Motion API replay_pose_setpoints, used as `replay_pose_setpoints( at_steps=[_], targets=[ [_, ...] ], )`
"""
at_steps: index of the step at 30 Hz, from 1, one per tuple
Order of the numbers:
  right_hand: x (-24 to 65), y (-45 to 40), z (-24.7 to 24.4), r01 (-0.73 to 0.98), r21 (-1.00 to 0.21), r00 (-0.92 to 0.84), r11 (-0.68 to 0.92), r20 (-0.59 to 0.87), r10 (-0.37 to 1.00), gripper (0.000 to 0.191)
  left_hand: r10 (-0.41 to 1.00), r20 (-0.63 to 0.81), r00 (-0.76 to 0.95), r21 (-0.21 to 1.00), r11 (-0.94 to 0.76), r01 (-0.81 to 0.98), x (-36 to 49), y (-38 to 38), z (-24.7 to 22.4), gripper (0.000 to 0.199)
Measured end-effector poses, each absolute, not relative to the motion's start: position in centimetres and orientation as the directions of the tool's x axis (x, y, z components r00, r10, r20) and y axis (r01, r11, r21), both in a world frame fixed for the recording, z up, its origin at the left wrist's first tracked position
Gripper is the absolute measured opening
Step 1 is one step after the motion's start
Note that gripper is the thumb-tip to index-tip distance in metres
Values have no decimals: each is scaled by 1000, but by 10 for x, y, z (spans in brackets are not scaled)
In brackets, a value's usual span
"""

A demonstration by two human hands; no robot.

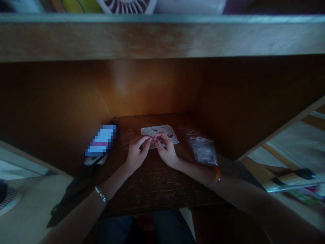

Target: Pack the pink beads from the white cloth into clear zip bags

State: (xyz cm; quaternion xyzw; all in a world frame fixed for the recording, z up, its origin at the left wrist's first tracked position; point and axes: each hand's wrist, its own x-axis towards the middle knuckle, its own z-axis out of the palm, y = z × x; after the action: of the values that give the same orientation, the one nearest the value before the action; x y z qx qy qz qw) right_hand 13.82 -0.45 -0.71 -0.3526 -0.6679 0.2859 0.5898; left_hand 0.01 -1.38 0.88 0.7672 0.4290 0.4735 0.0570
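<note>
Over the near part of the sheet (166, 129), the left hand (137, 152) and the right hand (167, 150) meet almost fingertip to fingertip, thumbs drawn in toward forefingers. Each grip is narrow, but whether the tips close on some small piece is too dim and fine to tell. The meeting of the tips suggests close work, where one hand steadies and the other adjusts. The sheet, pale and creased, lies on the desk (157, 183) right under the fingers; being light, it probably serves to make small things easier to see against dark wood. A dark bit (154, 130) rests on its far part, and a reddish bit (171, 136) toward its right side, both too small to name. To the right of the sheet, clear bags (205, 150) overlap in a fanned row, perhaps so that single ones lift off readily, and near enough for the right hand. Fainter clear film (127, 135) lies just left of the sheet. Farther left of it, a phone (101, 140) with a lit, blurred-out screen leans at a slant, presumably to be glanced at while both hands are busy. Both forearms come in from the sheet's near side, apparently letting the fingertips stay level above it.
</note>
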Motion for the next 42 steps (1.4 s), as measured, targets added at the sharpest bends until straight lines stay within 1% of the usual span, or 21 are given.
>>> replay_pose_setpoints(
  at_steps=[5,8,13,17,25,28,32,35,37,42],
  targets=[
    [139,-4,-8,88,-807,-68,584,580,812,13,731,660,174,563,-634,530,0,-13,7,16],
    [139,-4,-8,52,-814,-78,578,574,815,13,732,659,170,583,-641,500,0,-13,7,17],
    [140,-5,-8,-5,-833,-91,553,551,830,15,708,653,268,546,-685,482,-1,-14,10,8],
    [139,-5,-8,-3,-847,-102,532,530,842,18,734,606,305,542,-663,517,0,-16,10,3],
    [139,-4,-9,6,-845,-114,534,530,840,19,754,575,318,523,-638,566,1,-17,5,12],
    [139,-4,-8,35,-835,-113,549,543,832,18,754,572,324,506,-635,584,0,-17,5,14],
    [138,-7,-5,131,-798,-133,588,574,808,18,751,579,316,461,-622,633,-1,-16,6,12],
    [138,-8,-6,207,-752,-156,625,606,780,14,746,583,322,416,-614,671,-2,-16,5,6],
    [138,-8,-8,231,-732,-169,640,618,768,11,744,581,331,390,-611,689,-4,-16,5,8],
    [139,-6,-13,234,-730,-199,642,610,767,10,752,574,326,415,-610,675,-6,-15,4,8]
  ],
)
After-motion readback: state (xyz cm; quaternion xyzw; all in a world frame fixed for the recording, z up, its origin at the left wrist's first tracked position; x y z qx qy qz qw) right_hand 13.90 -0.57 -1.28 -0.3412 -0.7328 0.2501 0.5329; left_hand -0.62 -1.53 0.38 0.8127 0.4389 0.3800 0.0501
